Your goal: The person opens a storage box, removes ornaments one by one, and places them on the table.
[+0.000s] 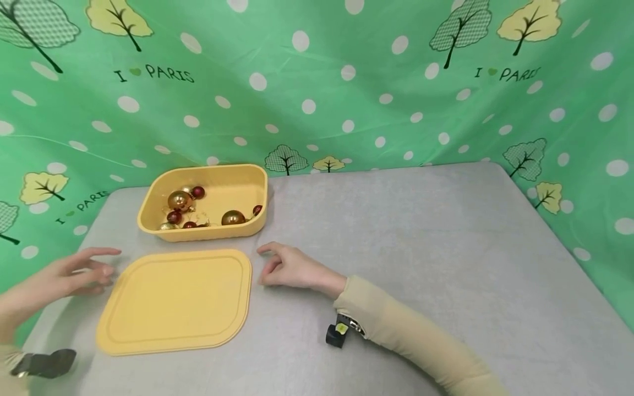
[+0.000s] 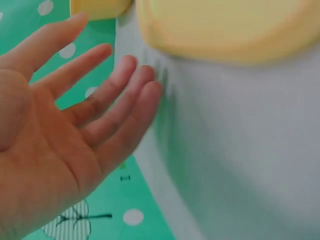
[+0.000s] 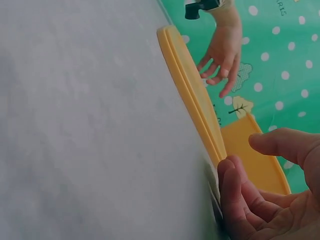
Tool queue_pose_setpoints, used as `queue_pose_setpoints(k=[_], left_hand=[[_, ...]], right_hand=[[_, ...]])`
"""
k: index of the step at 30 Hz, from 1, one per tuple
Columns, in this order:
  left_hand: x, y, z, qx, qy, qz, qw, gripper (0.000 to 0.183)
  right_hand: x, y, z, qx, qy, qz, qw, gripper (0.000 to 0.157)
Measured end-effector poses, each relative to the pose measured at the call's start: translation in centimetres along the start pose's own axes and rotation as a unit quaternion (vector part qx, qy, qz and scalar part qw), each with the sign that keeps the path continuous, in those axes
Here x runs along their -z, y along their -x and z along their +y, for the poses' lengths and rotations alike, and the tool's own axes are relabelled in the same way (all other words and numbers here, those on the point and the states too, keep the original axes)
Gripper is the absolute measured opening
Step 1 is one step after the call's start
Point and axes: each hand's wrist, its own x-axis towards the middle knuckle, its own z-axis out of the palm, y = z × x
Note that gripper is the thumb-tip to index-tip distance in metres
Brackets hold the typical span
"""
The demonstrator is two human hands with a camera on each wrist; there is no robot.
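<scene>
A flat yellow lid (image 1: pixel 178 300) with rounded corners lies on the grey table. Behind it stands a yellow box (image 1: pixel 208 235), uncovered, holding several Christmas baubles: a large gold bauble (image 1: pixel 180 201), another gold bauble (image 1: pixel 233 218), a small dark red bauble (image 1: pixel 198 192) and others. My left hand (image 1: pixel 74 278) hovers just left of the lid, fingers apart and slightly bent; its palm (image 2: pixel 55 145) has nothing in it. To the lid's right is my right hand (image 1: pixel 297 268), fingers loosely bent. In the right wrist view this hand (image 3: pixel 272 205) holds nothing, its fingertips close to the lid's edge.
A grey cloth-covered table (image 1: pixel 421 264) stretches away to the right. Green curtain (image 1: pixel 317 82) with white dots and printed trees hangs behind it and at both sides. Each wrist carries a black camera mount (image 1: pixel 337 333).
</scene>
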Motion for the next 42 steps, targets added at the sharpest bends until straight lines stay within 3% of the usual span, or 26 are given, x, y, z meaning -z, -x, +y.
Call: queue_pose_setpoints(k=[2, 6, 11, 14, 17, 22, 27, 34, 37, 39, 42], left_hand=[[0.1, -0.6, 0.5, -0.043, 0.027, 0.034, 0.9981, 0.043], [0.4, -2.1, 1.6, -0.080, 0.071, 0.078, 0.9912, 0.042], [0.7, -3.8, 3.0, -0.076, 0.096, 0.118, 0.9855, 0.039], [0.8, -4.7, 3.4, -0.076, 0.113, 0.125, 0.9827, 0.041], [0.9, -5.5, 3.2, -0.105, 0.188, 0.103, 0.9712, 0.041], [1.0, -6.4, 2.3, -0.141, 0.326, 0.040, 0.9339, 0.043], [0.8, -7.0, 2.2, -0.140, 0.350, 0.030, 0.9256, 0.044], [0.7, -7.6, 3.1, -0.142, 0.420, 0.012, 0.8962, 0.045], [0.5, -7.8, 3.6, -0.146, 0.428, 0.012, 0.8919, 0.046], [0.5, -8.0, 4.1, -0.165, 0.448, -0.002, 0.8786, 0.046], [0.3, -8.3, 4.9, -0.206, 0.483, -0.028, 0.8504, 0.047]], right_hand=[[0.4, 0.1, 0.0, -0.003, -0.008, 0.005, 1.000, 0.058], [1.0, 0.2, 0.1, -0.005, -0.020, 0.012, 1.000, 0.056], [1.7, -0.1, 0.1, -0.004, -0.016, 0.037, 0.999, 0.055], [2.1, -0.5, 0.0, 0.007, -0.002, 0.063, 0.998, 0.055], [2.5, -0.9, 0.0, 0.020, 0.006, 0.092, 0.996, 0.056], [2.9, -1.8, -0.1, 0.027, -0.022, 0.125, 0.991, 0.060], [3.3, -2.8, -0.2, 0.051, -0.085, 0.136, 0.986, 0.068], [3.6, -4.3, -0.8, 0.057, -0.129, 0.157, 0.977, 0.071], [3.7, -4.8, -1.0, 0.055, -0.134, 0.175, 0.974, 0.069], [3.8, -5.2, -1.1, 0.051, -0.139, 0.190, 0.971, 0.067], [4.4, -5.4, -1.2, 0.047, -0.148, 0.209, 0.965, 0.065]])
